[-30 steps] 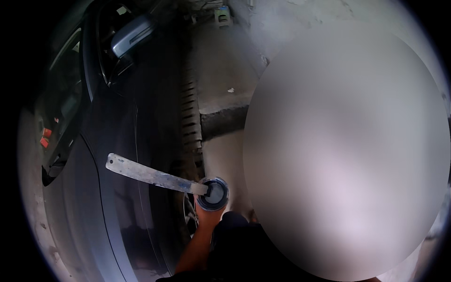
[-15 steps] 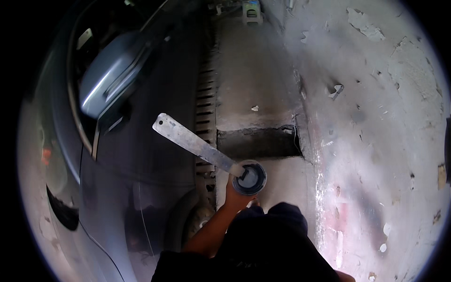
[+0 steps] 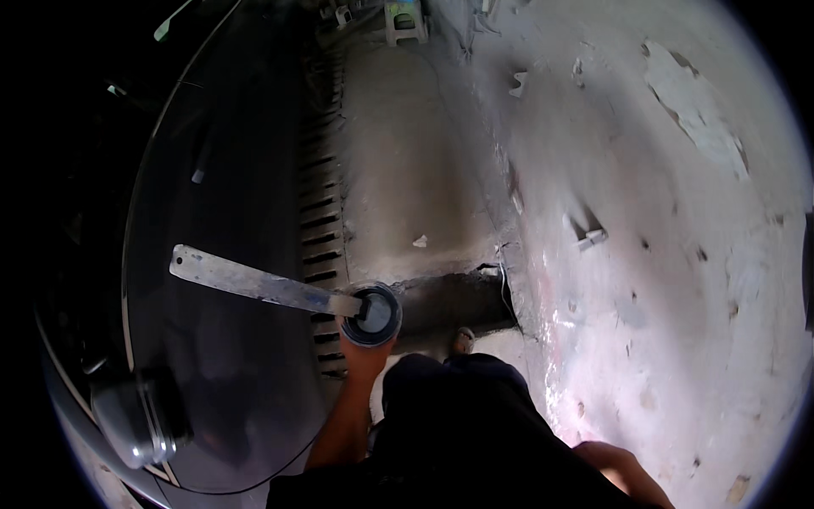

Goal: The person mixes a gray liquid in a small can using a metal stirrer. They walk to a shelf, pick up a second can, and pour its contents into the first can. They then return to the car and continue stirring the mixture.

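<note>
While the view has swung round compared with half a second back, the grip itself hasn't changed at all: the left hand (image 3: 363, 355) is still wrapped round the bottom of a small round can (image 3: 370, 315), fingers curled under it, holding it out in front at about waist level. A long flat stir stick (image 3: 254, 283) pokes out of the can and angles up to the left, same as before.

What's different is what's underneath. The car's windscreen (image 3: 220, 254) now fills the left side, with the side mirror (image 3: 136, 420) down at the lower left, where a moment ago it sat up near the top. So I'd say the person has moved along the car rather than done anything with the can; stick and can look untouched.

Off to the right there's the patchy plastered wall (image 3: 661, 237), the concrete floor (image 3: 407, 187) with a slotted drain grate (image 3: 320, 220) running along it, and a foot (image 3: 462, 341) peeking out. The right hand isn't visible, only a bit of arm (image 3: 623, 471) at the bottom, so can't tell what it's doing.
</note>
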The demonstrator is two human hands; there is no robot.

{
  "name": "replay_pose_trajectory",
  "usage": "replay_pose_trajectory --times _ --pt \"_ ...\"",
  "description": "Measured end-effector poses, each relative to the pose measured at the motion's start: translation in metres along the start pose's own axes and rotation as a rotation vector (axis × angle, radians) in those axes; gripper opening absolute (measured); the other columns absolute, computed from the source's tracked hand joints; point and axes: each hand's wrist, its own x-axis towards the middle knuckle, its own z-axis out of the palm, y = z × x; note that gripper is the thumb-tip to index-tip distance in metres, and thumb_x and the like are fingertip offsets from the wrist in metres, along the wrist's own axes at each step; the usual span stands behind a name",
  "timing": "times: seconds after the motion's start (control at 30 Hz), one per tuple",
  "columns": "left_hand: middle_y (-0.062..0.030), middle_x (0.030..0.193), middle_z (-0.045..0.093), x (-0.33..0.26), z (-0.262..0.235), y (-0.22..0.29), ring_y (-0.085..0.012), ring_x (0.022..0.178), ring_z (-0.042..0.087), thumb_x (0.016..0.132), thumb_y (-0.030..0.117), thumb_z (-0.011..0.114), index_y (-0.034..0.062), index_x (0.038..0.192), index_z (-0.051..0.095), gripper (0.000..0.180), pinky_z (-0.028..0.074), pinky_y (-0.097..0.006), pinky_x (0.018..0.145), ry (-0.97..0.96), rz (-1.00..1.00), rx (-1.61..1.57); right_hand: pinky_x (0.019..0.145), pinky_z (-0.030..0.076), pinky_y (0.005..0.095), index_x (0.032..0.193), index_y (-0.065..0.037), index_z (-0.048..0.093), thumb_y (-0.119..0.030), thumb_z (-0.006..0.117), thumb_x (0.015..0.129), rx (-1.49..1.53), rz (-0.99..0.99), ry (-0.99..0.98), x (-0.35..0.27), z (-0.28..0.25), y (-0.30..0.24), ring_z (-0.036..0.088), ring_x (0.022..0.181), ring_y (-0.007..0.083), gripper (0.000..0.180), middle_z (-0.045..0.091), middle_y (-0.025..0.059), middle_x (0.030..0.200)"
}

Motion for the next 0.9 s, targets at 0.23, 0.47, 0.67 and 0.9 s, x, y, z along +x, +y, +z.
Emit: replay_pose_trajectory --times 0.23,0.47,0.67,0.9 --pt "-0.0144 0.138 0.033 0.164 -0.01 -0.006 -0.0267 0.125 0.04 0.073 0.0 0.074 0.0185 0.143 0.016 0.093 0.049 -0.042 0.089 0.189 0.081 0.11 0.092 0.044 0.0345 0.118 -0.009 0.06 -0.028 0.061 0.085 0.092 0.025 -0.234 0.078 -0.151 -0.001 0.057 0.11 0.0242 0.038 0.061 0.0146 0.117" --pt "-0.0101 0.119 0.049 0.397 -0.004 0.034 -0.0215 0.112 0.051 0.067 -0.004 0.075 0.0035 0.128 0.034 0.074 0.043 -0.034 0.095 0.245 0.282 0.467 0.096 0.041 0.0325 0.115 -0.004 0.061 -0.025 0.062 0.085 0.174 -0.048 -0.102 0.199 -0.311 -0.003 0.057 0.11 0.0207 0.037 0.062 0.014 0.114" --pt "-0.0125 0.124 0.047 0.596 -0.027 0.071 -0.0233 0.114 0.049 0.068 -0.001 0.076 0.0031 0.131 0.032 0.077 0.043 -0.034 0.095 0.179 0.186 0.2 0.094 0.042 0.0335 0.116 -0.003 0.06 -0.024 0.06 0.086 0.146 -0.01 -0.221 0.23 -0.496 -0.139 0.058 0.108 0.0211 0.036 0.062 0.0139 0.114" --pt "-0.0095 0.144 0.026 0.817 -0.04 0.082 -0.0279 0.132 0.031 0.087 0.014 0.062 0.0209 0.142 0.023 0.067 0.039 -0.049 0.099 -0.039 0.104 0.172 0.085 0.046 0.0376 0.108 -0.008 0.061 -0.025 0.055 0.085 -0.049 -0.047 -0.134 0.3 -0.685 -0.259 0.061 0.1 0.0282 0.029 0.064 0.0151 0.105"
